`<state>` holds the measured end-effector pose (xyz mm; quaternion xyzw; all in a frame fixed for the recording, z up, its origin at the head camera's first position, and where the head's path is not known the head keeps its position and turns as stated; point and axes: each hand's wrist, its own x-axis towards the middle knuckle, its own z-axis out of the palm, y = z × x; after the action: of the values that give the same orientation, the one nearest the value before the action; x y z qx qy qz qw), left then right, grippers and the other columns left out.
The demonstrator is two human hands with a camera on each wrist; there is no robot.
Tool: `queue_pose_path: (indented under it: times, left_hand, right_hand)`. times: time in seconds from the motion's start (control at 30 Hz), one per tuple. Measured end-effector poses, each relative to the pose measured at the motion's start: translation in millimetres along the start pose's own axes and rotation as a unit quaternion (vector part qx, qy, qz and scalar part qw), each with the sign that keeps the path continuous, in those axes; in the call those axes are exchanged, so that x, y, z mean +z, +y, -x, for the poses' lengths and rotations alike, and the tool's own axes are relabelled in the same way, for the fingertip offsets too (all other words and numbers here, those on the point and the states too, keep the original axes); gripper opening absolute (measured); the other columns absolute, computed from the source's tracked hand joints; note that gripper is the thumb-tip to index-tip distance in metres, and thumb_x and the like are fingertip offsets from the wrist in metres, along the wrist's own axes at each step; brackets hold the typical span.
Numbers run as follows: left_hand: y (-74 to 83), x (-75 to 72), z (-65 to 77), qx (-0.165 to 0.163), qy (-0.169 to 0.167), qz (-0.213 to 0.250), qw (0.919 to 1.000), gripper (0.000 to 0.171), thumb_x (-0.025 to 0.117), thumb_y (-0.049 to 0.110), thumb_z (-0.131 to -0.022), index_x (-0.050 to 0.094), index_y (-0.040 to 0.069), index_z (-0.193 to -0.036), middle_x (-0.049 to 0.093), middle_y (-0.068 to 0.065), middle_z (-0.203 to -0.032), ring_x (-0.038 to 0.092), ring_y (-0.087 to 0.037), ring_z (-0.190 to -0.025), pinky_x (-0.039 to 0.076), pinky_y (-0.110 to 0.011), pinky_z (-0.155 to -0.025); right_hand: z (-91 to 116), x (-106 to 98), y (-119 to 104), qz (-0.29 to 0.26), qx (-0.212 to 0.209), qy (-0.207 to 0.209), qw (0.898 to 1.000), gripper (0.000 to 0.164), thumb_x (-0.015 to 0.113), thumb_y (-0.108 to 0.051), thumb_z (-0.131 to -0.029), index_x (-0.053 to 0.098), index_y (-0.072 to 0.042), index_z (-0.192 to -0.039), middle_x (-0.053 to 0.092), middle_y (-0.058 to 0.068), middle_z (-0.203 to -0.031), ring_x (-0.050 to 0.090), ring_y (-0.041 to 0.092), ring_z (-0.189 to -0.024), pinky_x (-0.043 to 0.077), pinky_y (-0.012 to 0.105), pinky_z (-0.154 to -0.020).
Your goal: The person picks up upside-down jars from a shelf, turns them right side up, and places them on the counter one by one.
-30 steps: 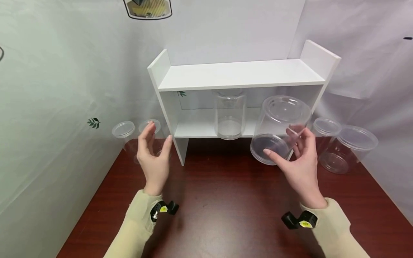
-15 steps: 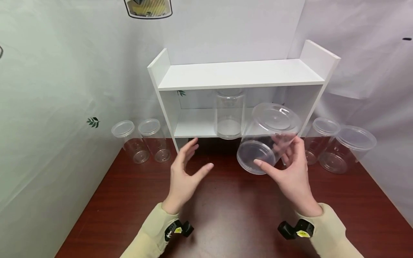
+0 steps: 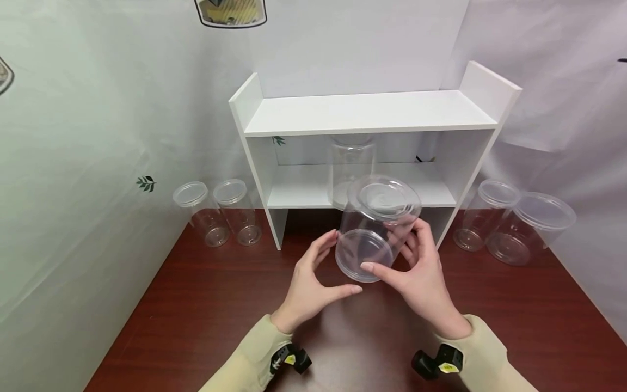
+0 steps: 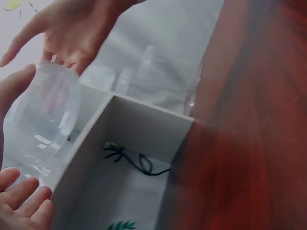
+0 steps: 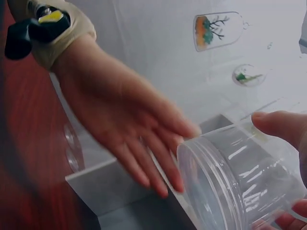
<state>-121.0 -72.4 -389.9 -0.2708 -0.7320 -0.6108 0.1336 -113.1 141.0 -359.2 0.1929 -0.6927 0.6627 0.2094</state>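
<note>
A large clear plastic jar [image 3: 364, 231] with a lid is held in the air in front of the white shelf, leaning a little. My right hand [image 3: 423, 280] grips it from the right side, thumb in front and fingers behind. On the other side, my left hand [image 3: 308, 288] has its thumb and fingers spread wide, with the fingertips close beside the jar wall; touch cannot be told. In the right wrist view, the jar's round rimmed end [image 5: 206, 182] lies near the left fingertips. The left wrist view shows the jar [image 4: 48, 110] between both hands.
The white two-tier shelf [image 3: 377, 111] stands on the dark red table [image 3: 196, 321]. Another clear jar [image 3: 338, 163] is on its lower tier. Two slim jars [image 3: 196, 209] [image 3: 235, 209] stand at left; a slim jar [image 3: 482, 215] and a wider one [image 3: 531, 228] stand at right.
My right hand has brought the large jar left, down and nearer, away from the right part of the shelf. My left hand has moved right, from near the slim jars to the large jar's side.
</note>
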Motion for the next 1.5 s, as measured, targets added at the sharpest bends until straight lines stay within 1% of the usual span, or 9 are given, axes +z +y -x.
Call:
queue_pose_path:
  times: [0.13,0.37,0.6,0.73,0.9,0.97,1.13,1.33,1.5]
  left_hand:
    - [2.8,8.1,1.8,-0.009,-0.01,0.009,0.9999,0.104,0.097,0.002,-0.063,0.041,0.001,-0.15,0.055,-0.006,-0.143,0.056,-0.023,-0.128,0.044,-0.042,-0.109]
    - [1.0,15.3,0.9,0.001,0.005,0.004,1.0,0.111,0.1,0.003,-0.058,0.038,0.005,-0.15,0.06,-0.006,-0.137,0.059,-0.022,-0.124,0.047,-0.036,-0.105]
    - [-0.4,17.4,-2.0,0.038,0.009,0.076,0.9964,0.11,0.096,-0.009,-0.056,0.033,-0.006,-0.147,0.052,-0.023,-0.143,0.054,-0.037,-0.13,0.042,-0.044,-0.11]
    - [-5.6,18.6,-2.4,0.063,0.018,0.086,0.9941,0.106,0.094,-0.011,-0.056,0.034,-0.01,-0.143,0.054,-0.028,-0.137,0.055,-0.042,-0.127,0.042,-0.047,-0.11]
    - [-25.9,20.0,-1.3,0.081,0.03,0.095,0.9917,0.107,0.095,-0.009,-0.054,0.036,-0.006,-0.144,0.057,-0.024,-0.134,0.057,-0.04,-0.124,0.045,-0.046,-0.107]
    - [-34.6,18.8,-1.0,0.08,0.033,0.094,0.9918,0.109,0.096,-0.005,-0.054,0.037,-0.001,-0.146,0.058,-0.02,-0.135,0.058,-0.039,-0.124,0.045,-0.046,-0.107]
    - [-39.8,10.0,0.1,0.072,0.042,0.073,0.9939,0.105,0.097,0.003,-0.056,0.041,0.008,-0.145,0.061,-0.012,-0.133,0.06,-0.033,-0.122,0.046,-0.043,-0.106]
    - [-41.0,-1.6,0.3,0.071,0.044,0.067,0.9942,0.106,0.098,0.004,-0.056,0.041,0.007,-0.146,0.062,-0.015,-0.131,0.06,-0.035,-0.121,0.046,-0.044,-0.106]
    - [-42.3,-11.9,-0.4,0.079,0.056,0.065,0.9931,0.111,0.098,0.0,-0.053,0.041,0.005,-0.148,0.06,-0.017,-0.13,0.059,-0.038,-0.12,0.046,-0.044,-0.106]
  right_hand:
    - [2.8,6.2,0.4,-0.013,0.001,-0.009,1.0,0.091,0.089,0.02,-0.062,0.045,-0.005,-0.137,0.051,0.015,-0.133,0.058,0.025,-0.122,0.046,0.029,-0.105]
    - [6.3,12.1,1.2,-0.039,0.006,-0.017,0.999,0.086,0.089,0.02,-0.061,0.045,-0.003,-0.132,0.05,0.017,-0.135,0.056,0.028,-0.126,0.045,0.036,-0.107]
    - [10.1,17.9,1.8,-0.068,0.019,-0.006,0.997,0.088,0.088,0.021,-0.06,0.043,-0.005,-0.131,0.047,0.017,-0.139,0.056,0.032,-0.126,0.045,0.041,-0.105]
    - [10.6,18.9,1.6,-0.072,0.017,-0.003,0.997,0.091,0.087,0.024,-0.06,0.043,-0.006,-0.133,0.049,0.018,-0.138,0.055,0.035,-0.127,0.045,0.039,-0.106]
    - [10.4,18.9,0.7,-0.082,0.002,-0.024,0.996,0.092,0.085,0.024,-0.063,0.041,-0.006,-0.138,0.046,0.019,-0.141,0.053,0.032,-0.13,0.043,0.038,-0.108]
    - [9.3,17.5,0.6,-0.084,-0.007,-0.037,0.996,0.093,0.084,0.024,-0.064,0.04,-0.006,-0.141,0.044,0.019,-0.142,0.052,0.03,-0.132,0.042,0.038,-0.109]
    - [4.6,7.2,-0.1,-0.082,-0.028,-0.043,0.995,0.102,0.083,0.026,-0.064,0.036,-0.002,-0.149,0.042,0.019,-0.144,0.05,0.028,-0.132,0.041,0.034,-0.111]
    - [-2.5,-10.5,-1.0,-0.093,-0.047,-0.009,0.995,0.1,0.078,0.033,-0.061,0.037,0.007,-0.149,0.041,0.025,-0.146,0.048,0.032,-0.133,0.039,0.037,-0.112]
    - [-9.6,-26.0,-1.8,-0.104,-0.047,0.023,0.993,0.094,0.073,0.036,-0.065,0.039,0.007,-0.147,0.04,0.032,-0.144,0.045,0.038,-0.136,0.037,0.038,-0.113]
